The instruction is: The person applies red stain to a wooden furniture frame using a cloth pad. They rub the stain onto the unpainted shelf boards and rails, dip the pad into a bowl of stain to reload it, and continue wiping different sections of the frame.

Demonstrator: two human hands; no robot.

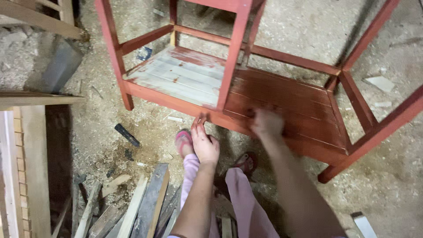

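Observation:
A red-painted wooden frame [282, 94] with a slatted lower shelf stands on the sawdust floor in front of me. My left hand [204, 143] reaches down with fingers extended, their tips touching the shelf's front rail. My right hand [266, 123] is blurred and rests on the same front edge, on the darker red slats; whether it holds anything cannot be made out. Part of the shelf at the left is worn to pale wood [180, 75]. My feet in sandals [184, 141] stand just below the rail.
Loose planks and offcuts [145, 205] lie at the lower left. Boards and a brick-patterned panel [26, 167] line the left edge. A small dark block [127, 135] lies on the sawdust. Pale wood scraps [380, 83] sit at the right.

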